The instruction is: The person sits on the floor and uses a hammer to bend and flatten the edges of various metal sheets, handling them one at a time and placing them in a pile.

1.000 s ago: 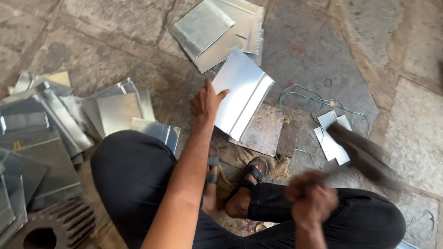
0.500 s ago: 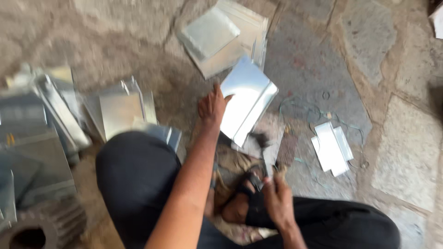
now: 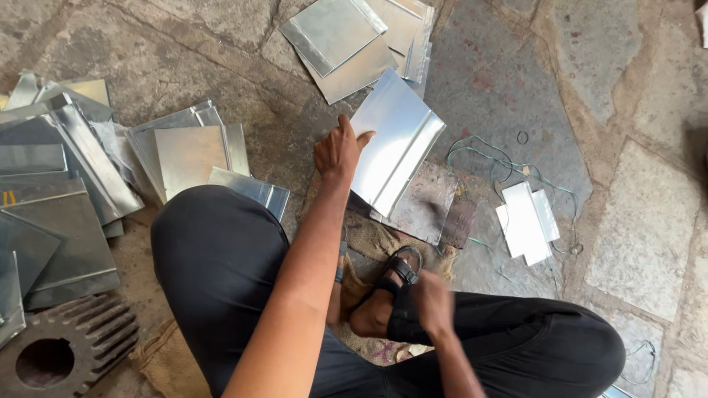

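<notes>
Your left hand [image 3: 338, 153] rests spread on the near edge of a shiny rectangular sheet-metal panel with a folded seam [image 3: 396, 140], thumb and forefinger raised and the palm pressing it down. That panel lies tilted across a dark, worn flat iron plate [image 3: 424, 203] set on the stone floor [image 3: 516, 81], just ahead of your sandalled foot [image 3: 391, 287].

Your right hand [image 3: 431, 306] hangs blurred above your knee; you cannot tell from this view whether it is closed or holds anything.

As for progress, judging by how things lie: a heap of bent and folded grey metal sheets [image 3: 66, 184] sits at your left, another stack of flat shiny sheets [image 3: 354, 37] lies beyond the panel, and a few small white metal strips [image 3: 527, 221] rest to the right among loose green wire [image 3: 501, 158]. Which pile is finished and which is waiting cannot be told; the one panel under your hand looks to be the piece being worked.

No box, tray or bin shows. A rusty toothed gear wheel [image 3: 63, 354] lies at the lower left, on brown sacking [image 3: 166, 365].
</notes>
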